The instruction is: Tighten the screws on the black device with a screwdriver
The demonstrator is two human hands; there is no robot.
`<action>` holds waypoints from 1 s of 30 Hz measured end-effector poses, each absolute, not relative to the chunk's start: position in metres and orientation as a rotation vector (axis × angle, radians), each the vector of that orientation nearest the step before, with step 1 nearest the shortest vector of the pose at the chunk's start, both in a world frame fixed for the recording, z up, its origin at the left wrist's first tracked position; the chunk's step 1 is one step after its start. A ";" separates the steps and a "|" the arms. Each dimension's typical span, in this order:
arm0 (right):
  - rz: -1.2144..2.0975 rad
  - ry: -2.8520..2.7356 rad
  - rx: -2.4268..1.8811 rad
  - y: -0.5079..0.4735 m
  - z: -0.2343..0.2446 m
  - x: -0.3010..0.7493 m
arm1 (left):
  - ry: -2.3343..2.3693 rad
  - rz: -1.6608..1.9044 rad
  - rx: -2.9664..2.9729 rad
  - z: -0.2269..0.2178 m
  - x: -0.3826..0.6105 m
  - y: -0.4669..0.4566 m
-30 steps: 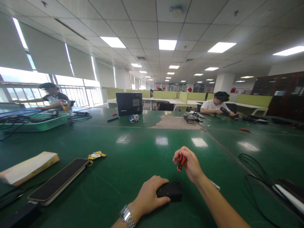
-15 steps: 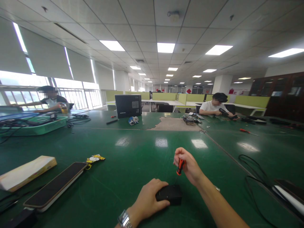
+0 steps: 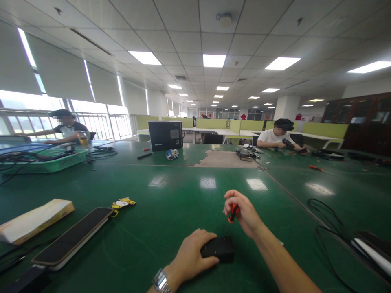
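Note:
A small black box (image 3: pixel 224 249) lies on the green tabletop (image 3: pixel 146 240) in front of me. My left hand (image 3: pixel 195 251) grips its left end, thumb on the near side and fingers over the far side. A screwdriver with an orange and black handle (image 3: pixel 232 213) stands nearly upright over the box's far right part. My right hand (image 3: pixel 241 209) holds that handle with its fingers curled. The thin shaft points down to the box; whether the tip sits in a screw is too small to tell.
Left of me lie a phone (image 3: pixel 75 236), a yellowish box (image 3: pixel 36 219) and a green basket (image 3: pixel 51 162) of cables. Black cables (image 3: pixel 328 228) run at the right. Farther off are a black computer case (image 3: pixel 165 135), gloves (image 3: pixel 172 154), another screwdriver (image 3: pixel 316 167) and two seated people.
My right hand's fingers have shifted a little on the screwdriver handle and look more loosened. The black box and my left hand stay in place.

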State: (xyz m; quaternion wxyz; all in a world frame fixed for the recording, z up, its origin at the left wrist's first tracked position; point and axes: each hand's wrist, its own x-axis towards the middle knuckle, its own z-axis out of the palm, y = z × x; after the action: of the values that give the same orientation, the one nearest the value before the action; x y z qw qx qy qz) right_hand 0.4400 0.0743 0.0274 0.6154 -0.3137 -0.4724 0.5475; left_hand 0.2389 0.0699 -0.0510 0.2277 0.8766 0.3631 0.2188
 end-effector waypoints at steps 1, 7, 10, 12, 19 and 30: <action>1.237 -1.069 -0.738 0.075 0.027 0.440 | 1.004 0.597 2.414 -0.051 0.239 0.070; 1.278 -1.073 -0.707 0.076 0.025 0.442 | 1.011 0.579 2.427 -0.050 0.239 0.070; 1.293 -1.116 -0.710 0.073 0.027 0.441 | 1.010 0.587 2.431 -0.050 0.239 0.070; 1.249 -1.105 -0.738 0.072 0.028 0.439 | 1.008 0.590 2.432 -0.050 0.239 0.070; 1.191 -1.033 -0.712 0.074 0.026 0.433 | 1.007 0.582 2.422 -0.049 0.239 0.070; 0.893 -1.197 -0.924 0.079 0.020 0.440 | 1.000 0.583 2.419 -0.049 0.239 0.070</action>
State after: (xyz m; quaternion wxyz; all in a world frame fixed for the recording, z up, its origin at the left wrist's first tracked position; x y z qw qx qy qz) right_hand 0.4397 0.0789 0.0197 0.6386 -0.4050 -0.5245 0.3912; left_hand 0.2387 0.0700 -0.0494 0.2279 0.8783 0.3629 0.2118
